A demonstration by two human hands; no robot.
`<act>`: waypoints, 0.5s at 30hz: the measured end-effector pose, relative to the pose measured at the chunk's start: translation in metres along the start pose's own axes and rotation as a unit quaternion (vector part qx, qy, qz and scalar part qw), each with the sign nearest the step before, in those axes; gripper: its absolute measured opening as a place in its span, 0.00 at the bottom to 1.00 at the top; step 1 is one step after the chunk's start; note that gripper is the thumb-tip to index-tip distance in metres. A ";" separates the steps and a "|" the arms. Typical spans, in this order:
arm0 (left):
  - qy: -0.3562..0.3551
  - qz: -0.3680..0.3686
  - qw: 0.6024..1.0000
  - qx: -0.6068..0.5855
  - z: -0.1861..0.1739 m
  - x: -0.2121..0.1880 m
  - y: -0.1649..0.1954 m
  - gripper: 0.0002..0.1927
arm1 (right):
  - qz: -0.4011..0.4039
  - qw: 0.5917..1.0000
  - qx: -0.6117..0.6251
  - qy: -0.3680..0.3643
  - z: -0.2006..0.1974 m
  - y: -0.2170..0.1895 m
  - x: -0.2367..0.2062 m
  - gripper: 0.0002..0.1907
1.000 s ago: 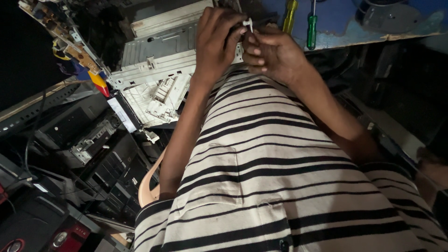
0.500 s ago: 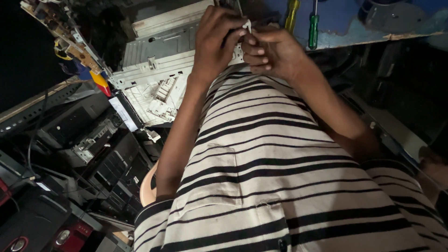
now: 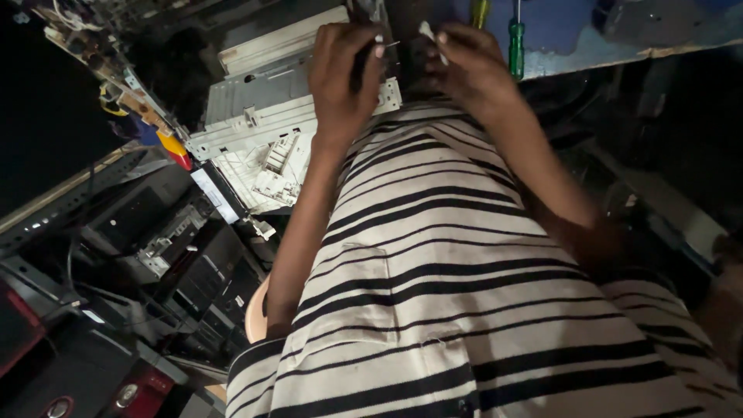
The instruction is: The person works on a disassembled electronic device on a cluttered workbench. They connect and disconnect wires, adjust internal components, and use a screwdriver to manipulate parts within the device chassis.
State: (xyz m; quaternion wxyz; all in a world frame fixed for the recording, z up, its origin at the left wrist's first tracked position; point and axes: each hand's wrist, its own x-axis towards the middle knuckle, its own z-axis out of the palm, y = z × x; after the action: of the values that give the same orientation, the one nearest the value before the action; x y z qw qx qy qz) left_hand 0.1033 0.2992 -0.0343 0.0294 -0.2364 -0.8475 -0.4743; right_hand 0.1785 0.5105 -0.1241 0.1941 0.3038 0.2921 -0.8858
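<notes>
The left hand (image 3: 344,73) was raised over the blue surface (image 3: 565,31), its fingers (image 3: 375,46) closed around a thin dark tool (image 3: 362,66) whose fine metal tip pointed toward the other hand. The right hand (image 3: 468,66) sat just beside it, fingers pinched on a small white part (image 3: 429,35) held near the tool's tip; the two hands were close but apart. A green-handled screwdriver (image 3: 516,48) and a yellow-handled one (image 3: 481,11) lay on the surface just beyond the right hand. Below the left hand stood an opened grey metal chassis (image 3: 263,108) with white plastic pieces inside. Further left, stacked dark electronic units (image 3: 178,240) filled the shadows, one end marked by a red-and-yellow patch (image 3: 172,147). A striped shirt (image 3: 464,310) covered the lower view.
</notes>
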 end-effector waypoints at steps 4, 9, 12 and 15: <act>-0.007 0.001 1.000 0.011 -0.001 0.000 0.001 0.11 | 0.015 1.000 0.015 0.007 0.002 0.006 0.030 0.11; -0.020 -0.016 1.000 0.008 -0.001 0.001 0.002 0.10 | 0.059 0.997 0.055 0.005 0.010 0.014 0.068 0.12; -0.016 -0.020 1.000 0.015 0.000 0.004 0.004 0.10 | 0.059 0.997 0.055 0.016 0.008 0.014 0.067 0.12; -0.024 -0.014 0.999 0.032 -0.002 0.011 0.006 0.10 | -0.004 0.999 0.045 0.015 0.002 0.014 0.058 0.11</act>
State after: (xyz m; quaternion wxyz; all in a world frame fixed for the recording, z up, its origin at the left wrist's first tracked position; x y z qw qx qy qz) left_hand 0.0961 0.3044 -0.0253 0.0097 -0.2346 -0.8660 -0.4415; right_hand 0.1421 0.4889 -0.1662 0.1723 0.3240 0.2560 -0.8943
